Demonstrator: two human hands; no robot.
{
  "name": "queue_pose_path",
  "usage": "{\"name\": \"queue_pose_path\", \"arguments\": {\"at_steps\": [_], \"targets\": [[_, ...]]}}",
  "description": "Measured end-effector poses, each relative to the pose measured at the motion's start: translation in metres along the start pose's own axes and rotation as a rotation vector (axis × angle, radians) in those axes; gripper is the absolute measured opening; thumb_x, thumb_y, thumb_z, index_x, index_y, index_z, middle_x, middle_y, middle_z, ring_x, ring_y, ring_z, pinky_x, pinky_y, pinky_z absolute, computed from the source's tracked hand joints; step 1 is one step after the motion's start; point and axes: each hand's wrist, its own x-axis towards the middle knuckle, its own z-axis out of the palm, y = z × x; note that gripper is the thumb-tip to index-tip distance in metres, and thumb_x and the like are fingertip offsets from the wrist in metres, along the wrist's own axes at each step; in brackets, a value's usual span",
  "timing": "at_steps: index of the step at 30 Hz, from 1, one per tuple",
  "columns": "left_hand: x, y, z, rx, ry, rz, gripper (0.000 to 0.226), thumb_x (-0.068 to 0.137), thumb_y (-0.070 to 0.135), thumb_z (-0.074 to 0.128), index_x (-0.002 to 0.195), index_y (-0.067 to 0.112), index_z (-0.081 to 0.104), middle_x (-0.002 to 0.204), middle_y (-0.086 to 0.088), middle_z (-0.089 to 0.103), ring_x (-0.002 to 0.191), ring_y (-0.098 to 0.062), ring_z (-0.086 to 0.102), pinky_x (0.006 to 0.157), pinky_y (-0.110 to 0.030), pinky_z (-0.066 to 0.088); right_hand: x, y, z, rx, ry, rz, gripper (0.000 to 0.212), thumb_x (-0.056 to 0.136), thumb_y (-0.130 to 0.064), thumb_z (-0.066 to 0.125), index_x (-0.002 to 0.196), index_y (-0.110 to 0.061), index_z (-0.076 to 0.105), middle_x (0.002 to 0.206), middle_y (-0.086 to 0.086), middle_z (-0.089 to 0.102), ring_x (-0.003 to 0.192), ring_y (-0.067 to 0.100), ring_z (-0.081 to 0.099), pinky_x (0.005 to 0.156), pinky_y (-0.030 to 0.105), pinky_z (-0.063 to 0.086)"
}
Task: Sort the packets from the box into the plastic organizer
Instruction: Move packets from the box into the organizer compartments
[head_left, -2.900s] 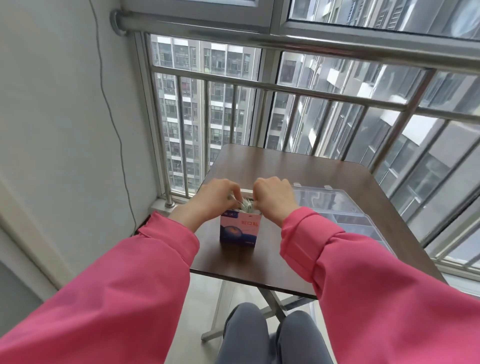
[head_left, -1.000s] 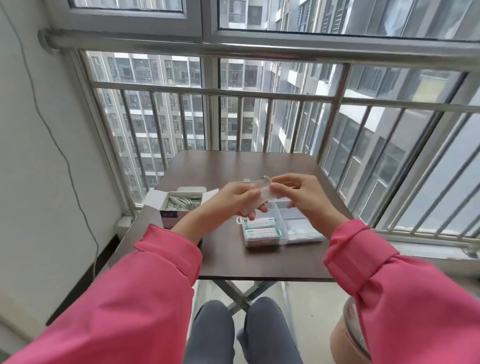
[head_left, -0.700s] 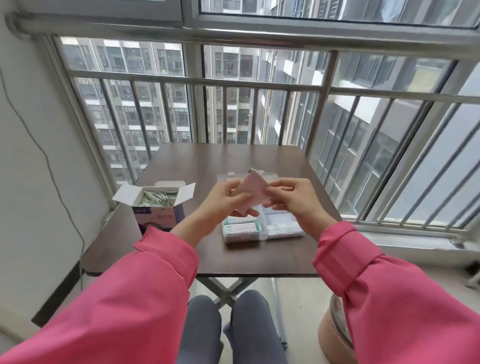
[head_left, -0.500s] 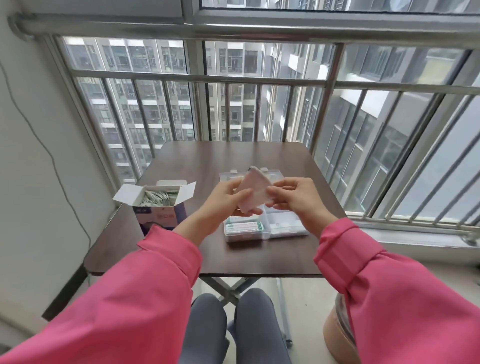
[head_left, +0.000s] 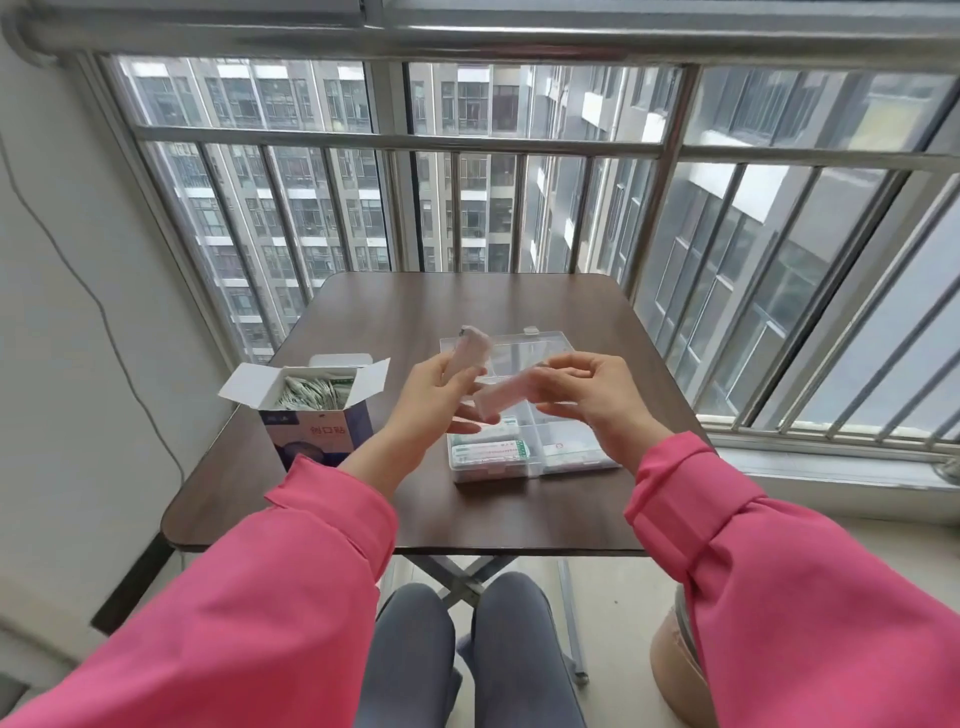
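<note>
An open blue and white box (head_left: 318, 415) full of packets (head_left: 311, 392) stands at the table's left side. A clear plastic organizer (head_left: 571, 452) lies open in the middle, with green-printed packets (head_left: 488, 449) in its near-left compartment. My left hand (head_left: 431, 389) holds a pale pink packet (head_left: 470, 351) upright above the organizer. My right hand (head_left: 587, 389) pinches a second pale packet (head_left: 496, 400), which points left toward my left hand.
The small brown table (head_left: 467, 306) stands against a barred window (head_left: 519, 208); a white wall with a hanging cable is on the left. My knees are under the table's near edge. A tan bin (head_left: 680, 670) sits on the floor at the right.
One second ago both hands held pale packets together above the organizer. Now they have drawn apart, each with a packet. Earlier still, both hands were at the box top.
</note>
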Motion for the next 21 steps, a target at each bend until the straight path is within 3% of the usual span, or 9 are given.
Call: {"name": "queue_pose_path", "arguments": {"at_steps": [3, 5, 10, 13, 16, 19, 21], "targets": [[0.003, -0.008, -0.001, 0.046, 0.035, -0.011, 0.009, 0.099, 0.018, 0.044, 0.098, 0.014, 0.053, 0.084, -0.004, 0.065, 0.056, -0.018, 0.069, 0.048, -0.023, 0.051, 0.006, 0.004, -0.001, 0.112, -0.024, 0.008, 0.007, 0.083, -0.002, 0.064, 0.077, 0.002, 0.063, 0.062, 0.006, 0.068, 0.062, 0.012, 0.068, 0.071, 0.020, 0.057], [0.005, -0.011, -0.001, 0.031, 0.054, -0.018, 0.009, 0.098, 0.020, 0.047, 0.095, 0.014, 0.053, 0.086, -0.006, 0.066, 0.058, -0.019, 0.069, 0.050, -0.024, 0.053, 0.009, 0.008, -0.001, 0.122, -0.017, 0.030, 0.016, 0.086, -0.007, 0.063, 0.074, 0.003, 0.062, 0.064, 0.008, 0.065, 0.063, 0.013, 0.065, 0.075, 0.021, 0.057], [0.012, -0.018, -0.001, 0.080, 0.125, 0.026, 0.016, 0.097, 0.013, 0.048, 0.085, 0.018, 0.056, 0.090, -0.013, 0.067, 0.068, -0.016, 0.064, 0.062, -0.019, 0.054, 0.014, 0.016, 0.000, -0.163, 0.001, 0.019, 0.012, 0.077, 0.008, 0.069, 0.077, 0.000, 0.060, 0.071, 0.013, 0.061, 0.060, 0.011, 0.063, 0.062, 0.014, 0.054], [0.016, -0.025, -0.005, 0.164, 0.137, 0.055, 0.017, 0.097, 0.017, 0.048, 0.082, 0.022, 0.055, 0.094, -0.012, 0.068, 0.077, -0.018, 0.065, 0.075, -0.031, 0.055, 0.018, 0.017, 0.004, -0.195, -0.001, 0.028, 0.018, 0.077, 0.013, 0.066, 0.085, -0.002, 0.060, 0.076, 0.015, 0.059, 0.063, 0.016, 0.062, 0.059, 0.015, 0.054], [0.017, -0.028, -0.009, 0.259, 0.144, 0.060, 0.019, 0.097, 0.023, 0.048, 0.088, 0.008, 0.056, 0.093, -0.009, 0.071, 0.087, -0.015, 0.068, 0.087, -0.040, 0.053, 0.024, 0.020, 0.011, -0.247, 0.019, 0.044, 0.015, 0.079, 0.014, 0.063, 0.087, 0.002, 0.062, 0.073, 0.013, 0.059, 0.063, 0.018, 0.059, 0.057, 0.014, 0.053], [0.016, -0.029, -0.009, 0.362, 0.173, 0.075, 0.022, 0.099, 0.025, 0.045, 0.085, 0.008, 0.052, 0.097, -0.011, 0.071, 0.094, -0.014, 0.065, 0.081, -0.026, 0.046, 0.032, 0.028, 0.018, -0.315, 0.043, 0.059, 0.015, 0.079, 0.014, 0.063, 0.091, 0.004, 0.063, 0.071, 0.012, 0.060, 0.064, 0.017, 0.059, 0.061, 0.017, 0.053], [0.015, -0.029, -0.009, 0.457, 0.203, 0.089, 0.019, 0.100, 0.022, 0.042, 0.089, 0.011, 0.051, 0.103, -0.010, 0.071, 0.101, -0.020, 0.062, 0.074, -0.026, 0.037, 0.037, 0.033, 0.022, -0.362, 0.058, 0.062, 0.014, 0.079, 0.013, 0.063, 0.087, 0.002, 0.063, 0.071, 0.013, 0.059, 0.064, 0.018, 0.059, 0.065, 0.021, 0.053]]}}
